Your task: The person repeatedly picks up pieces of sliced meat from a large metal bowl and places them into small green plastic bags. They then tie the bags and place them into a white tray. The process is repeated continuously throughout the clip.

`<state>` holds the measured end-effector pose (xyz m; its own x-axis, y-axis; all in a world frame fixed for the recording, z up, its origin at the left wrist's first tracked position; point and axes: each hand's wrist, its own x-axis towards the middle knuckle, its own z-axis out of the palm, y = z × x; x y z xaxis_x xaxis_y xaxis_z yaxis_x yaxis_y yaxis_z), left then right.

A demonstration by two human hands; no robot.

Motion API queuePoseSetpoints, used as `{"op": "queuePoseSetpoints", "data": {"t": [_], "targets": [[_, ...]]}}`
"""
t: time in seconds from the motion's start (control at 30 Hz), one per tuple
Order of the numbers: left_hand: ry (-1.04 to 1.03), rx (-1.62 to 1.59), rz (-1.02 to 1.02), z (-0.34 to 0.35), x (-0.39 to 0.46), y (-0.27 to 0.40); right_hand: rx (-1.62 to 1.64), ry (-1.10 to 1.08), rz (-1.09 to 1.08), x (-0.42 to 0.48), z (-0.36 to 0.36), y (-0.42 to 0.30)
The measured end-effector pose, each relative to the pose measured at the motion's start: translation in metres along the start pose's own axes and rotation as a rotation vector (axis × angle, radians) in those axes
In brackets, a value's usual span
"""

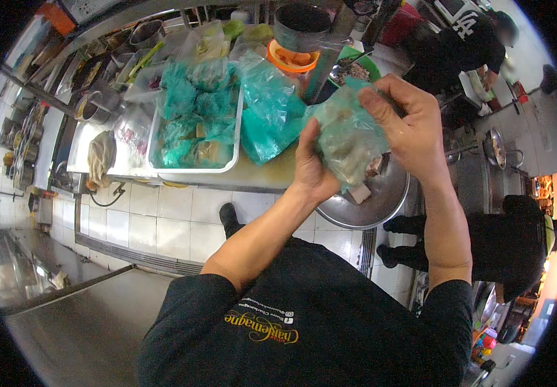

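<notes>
A translucent green plastic bag (351, 135) with pale food in it is held between both hands over a round steel bowl (385, 203). My left hand (315, 164) supports the bag from its left side, thumb up. At the bag's upper right, my right hand (404, 116) pinches the plastic between thumb and fingers. Pale and brown food chunks (360, 193) show under the bag's lower end, in the bowl. A white rectangular tub (194, 170) holds several green bags with food, left of my hands. Another green bag (266, 130) lies between tub and hands.
Behind are an orange-rimmed container (293, 67), a green bowl with minced food (353, 67) and a dark pot (302, 24). A cloth (100, 155) lies at the counter's left. One person (467, 43) is at the upper right, another (506, 242) at the right.
</notes>
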<state>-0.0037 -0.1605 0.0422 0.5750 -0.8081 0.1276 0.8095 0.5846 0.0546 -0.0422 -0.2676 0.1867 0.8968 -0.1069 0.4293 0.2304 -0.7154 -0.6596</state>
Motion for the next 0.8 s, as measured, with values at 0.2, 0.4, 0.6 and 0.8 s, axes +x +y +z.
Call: {"op": "queuePoseSetpoints", "data": {"t": [0.2,0.4,0.6,0.8], "targets": [[0.036,0.04,0.103,-0.001,-0.002,-0.007,0.014,-0.105,0.047,0.005,-0.006,-0.009],[0.028,0.08,0.137,0.009,0.001,0.005,0.472,0.184,-0.029,-0.009,-0.011,0.028],[0.115,0.052,0.142,-0.004,0.006,-0.003,0.636,0.122,0.341,-0.034,0.026,0.047],[0.138,0.057,0.159,-0.021,0.004,-0.002,0.465,0.44,0.265,-0.024,0.033,0.07]]}}
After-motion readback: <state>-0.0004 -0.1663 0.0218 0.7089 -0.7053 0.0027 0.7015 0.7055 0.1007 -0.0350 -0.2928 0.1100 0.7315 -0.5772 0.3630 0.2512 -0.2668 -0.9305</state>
